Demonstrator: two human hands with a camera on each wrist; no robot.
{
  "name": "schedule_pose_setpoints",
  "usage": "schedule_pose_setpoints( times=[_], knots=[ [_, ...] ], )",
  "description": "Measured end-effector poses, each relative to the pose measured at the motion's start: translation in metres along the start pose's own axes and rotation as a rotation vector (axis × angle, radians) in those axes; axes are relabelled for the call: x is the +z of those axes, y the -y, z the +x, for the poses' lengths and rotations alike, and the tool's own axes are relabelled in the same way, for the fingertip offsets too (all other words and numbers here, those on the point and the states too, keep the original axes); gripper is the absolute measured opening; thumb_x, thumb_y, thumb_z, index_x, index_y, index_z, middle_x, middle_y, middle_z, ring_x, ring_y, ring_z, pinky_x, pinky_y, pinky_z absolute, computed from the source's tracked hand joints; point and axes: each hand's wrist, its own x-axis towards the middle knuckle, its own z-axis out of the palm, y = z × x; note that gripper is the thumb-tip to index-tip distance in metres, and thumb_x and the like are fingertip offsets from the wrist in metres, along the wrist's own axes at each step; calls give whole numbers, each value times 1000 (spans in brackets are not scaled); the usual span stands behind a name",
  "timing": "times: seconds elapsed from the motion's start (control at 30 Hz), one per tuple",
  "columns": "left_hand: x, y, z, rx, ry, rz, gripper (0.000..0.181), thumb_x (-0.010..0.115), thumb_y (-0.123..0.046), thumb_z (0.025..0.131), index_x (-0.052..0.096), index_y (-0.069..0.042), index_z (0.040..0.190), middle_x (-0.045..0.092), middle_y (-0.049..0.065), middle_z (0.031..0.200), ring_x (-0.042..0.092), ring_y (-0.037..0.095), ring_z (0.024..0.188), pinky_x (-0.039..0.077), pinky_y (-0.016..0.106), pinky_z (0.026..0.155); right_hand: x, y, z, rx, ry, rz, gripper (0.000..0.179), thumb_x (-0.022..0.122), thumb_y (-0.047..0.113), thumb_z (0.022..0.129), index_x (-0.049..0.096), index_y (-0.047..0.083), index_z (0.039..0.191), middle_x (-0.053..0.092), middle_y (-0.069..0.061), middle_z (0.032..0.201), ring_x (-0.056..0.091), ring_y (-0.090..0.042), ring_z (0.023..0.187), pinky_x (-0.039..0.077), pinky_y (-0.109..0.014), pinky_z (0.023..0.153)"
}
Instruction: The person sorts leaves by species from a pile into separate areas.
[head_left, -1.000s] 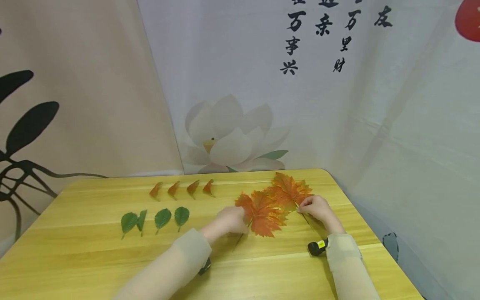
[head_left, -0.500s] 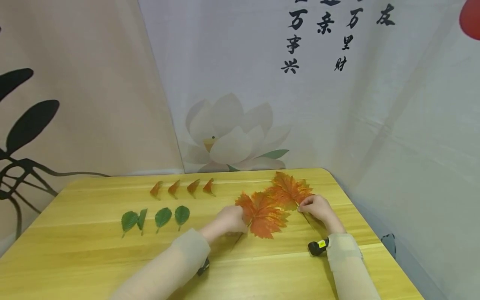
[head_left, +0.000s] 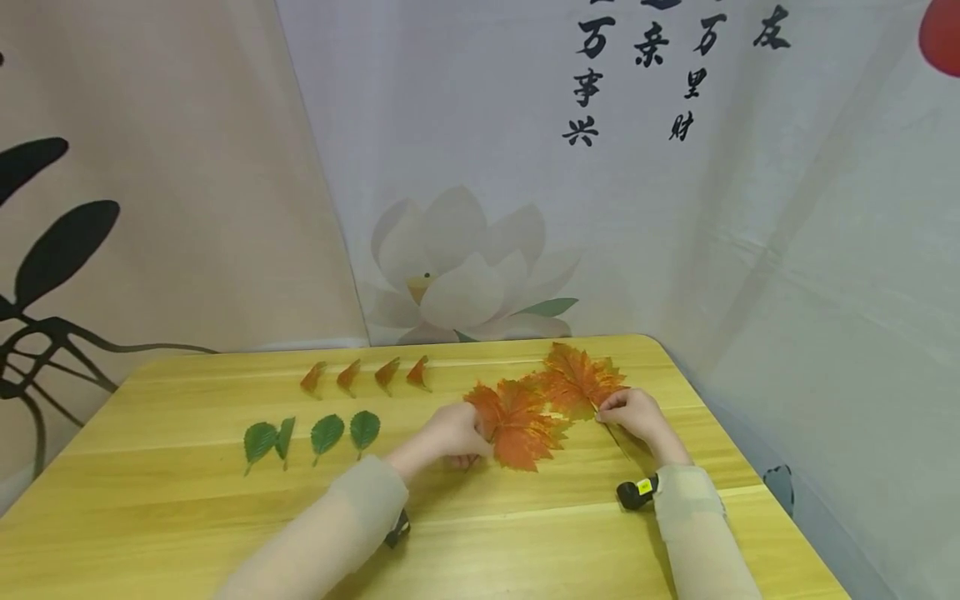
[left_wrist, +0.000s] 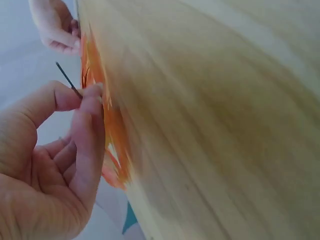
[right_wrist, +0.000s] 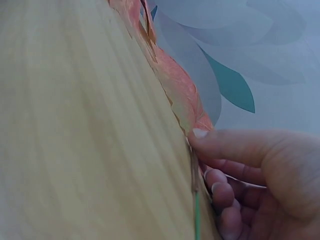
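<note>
Two large orange maple leaves lie at the right of the table in the head view. My left hand [head_left: 454, 432] pinches the stem of the nearer maple leaf [head_left: 527, 427] between thumb and fingers; the dark stem end [left_wrist: 68, 79] sticks out past the thumb in the left wrist view. The farther maple leaf [head_left: 574, 382] lies behind it to the right, overlapped by the nearer leaf in the head view. At its base my right hand [head_left: 637, 418] pinches the stem, whose green lower end [right_wrist: 197, 215] runs down along the tabletop in the right wrist view.
Several small reddish-brown leaves [head_left: 386, 375] form a row at the back of the wooden table [head_left: 525, 542]. In front of them lie several green leaves [head_left: 327, 435], two of them close together at the left. A printed cloth [head_left: 480, 167] hangs behind the table.
My left hand has shifted slightly left and away from me, drawing the nearer maple leaf with it. My right hand and the farther maple leaf have stayed in place.
</note>
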Motion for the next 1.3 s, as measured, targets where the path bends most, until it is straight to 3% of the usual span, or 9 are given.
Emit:
schedule_pose_setpoints(
  times=[0.37,0.57,0.67,0.9,1.3],
  knots=[
    [-8,11,-4,3,56,-284,11,71,-6,81,62,-2,86,63,8,61,57,15,48,50,27,45,1,1,1,6,-3,3,17,77,17,82,71,3,90,66,-6,91,57,-22,82,47,-39,75],
    [-6,17,-5,37,114,-356,45,68,5,82,57,0,124,67,14,69,57,16,51,49,27,46,1,2,2,13,0,7,16,77,18,83,71,5,90,66,-6,92,57,-22,82,47,-39,75],
    [-5,18,-8,44,153,-387,55,66,7,84,51,-3,136,68,15,75,57,16,54,49,25,47,1,2,2,9,3,7,16,76,18,83,71,5,91,66,-7,93,57,-22,83,47,-39,75],
    [-5,20,-12,56,205,-409,54,64,7,87,52,-3,138,67,13,81,57,16,57,52,27,51,0,3,0,8,2,13,17,76,18,83,71,4,91,66,-7,93,57,-23,83,47,-40,76],
    [-17,17,-21,89,192,-383,45,62,5,90,56,2,134,65,15,84,59,15,57,57,34,60,0,-1,-1,10,6,44,17,76,18,84,71,4,92,65,-8,94,57,-23,83,47,-40,75]
  ],
)
